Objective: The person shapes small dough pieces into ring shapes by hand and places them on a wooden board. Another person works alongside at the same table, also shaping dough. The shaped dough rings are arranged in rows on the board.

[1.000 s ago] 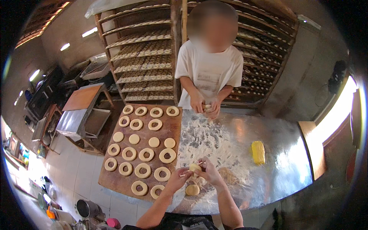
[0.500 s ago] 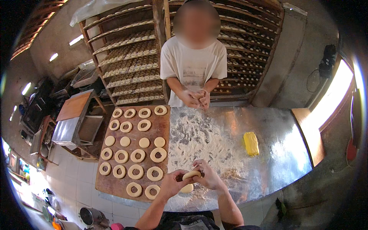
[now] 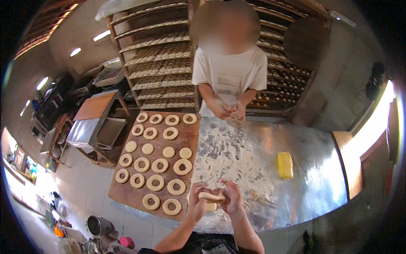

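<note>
Between my two hands, above the floured near edge of the metal table, is a pale dough ring, seen nearly edge-on. My left hand grips its left end with fingers curled round it. My right hand has hold of the right end, some fingers raised. Below them a round dough piece lies on the table, partly covered by my right hand. To my left, a brown wooden board carries rows of dough rings and a row of flat dough discs without holes.
A person in a white shirt stands across the metal table, hands together over its far edge. White flour covers the table's middle. A yellow block lies to the right. Racks of dough rings stand behind.
The view has shifted, so the scene sits further right. My hands have turned the dough ring more edge-on, and my right hand's fingers have lifted. The other person's hands stay together.
</note>
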Available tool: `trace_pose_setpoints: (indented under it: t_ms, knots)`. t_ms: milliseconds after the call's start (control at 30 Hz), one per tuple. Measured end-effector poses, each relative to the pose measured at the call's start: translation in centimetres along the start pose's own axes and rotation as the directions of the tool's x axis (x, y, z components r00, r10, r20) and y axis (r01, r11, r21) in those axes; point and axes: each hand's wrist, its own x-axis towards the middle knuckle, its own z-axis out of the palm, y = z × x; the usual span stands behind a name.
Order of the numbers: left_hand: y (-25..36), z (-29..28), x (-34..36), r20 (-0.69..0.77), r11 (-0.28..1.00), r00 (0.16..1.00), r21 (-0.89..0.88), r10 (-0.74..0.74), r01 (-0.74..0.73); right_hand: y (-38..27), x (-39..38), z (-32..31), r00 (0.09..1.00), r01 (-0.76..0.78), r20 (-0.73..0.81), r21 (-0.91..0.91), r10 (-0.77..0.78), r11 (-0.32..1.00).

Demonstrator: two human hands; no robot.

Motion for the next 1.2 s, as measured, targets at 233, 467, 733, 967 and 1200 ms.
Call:
trace_pose_setpoints:
  t_ms: [233,467,733,967,1200]
  knots:
    - [-1.8,-4.0,-1.7,-0.078,0.729,0.884,0.601,0.460,-0.326,2.7,1.2,3.2,0.866,0.405,0.490,-0.575,-0.097,0.711]
    - [-1.1,-7.8,-2.3,-0.107,0.784,0.882,0.515,0.459,-0.346,6.6,1.1,4.7,0.876,0.067,0.481,-0.189,0.032,0.980]
    - [1.0,-14.5,-2.8,-0.098,0.758,0.868,0.542,0.487,-0.363,12.3,2.6,10.9,0.871,-0.026,0.480,0.252,-0.102,0.967]
    - [2.7,-22.2,-2.9,-0.036,0.751,0.911,0.580,0.411,-0.316,18.2,3.3,15.2,0.901,0.135,0.434,-0.258,-0.010,0.957]
    - [3.6,-28.1,-2.8,0.034,0.761,0.965,0.607,0.262,-0.228,23.2,4.0,16.1,0.945,0.324,0.192,-0.651,-0.264,0.687]
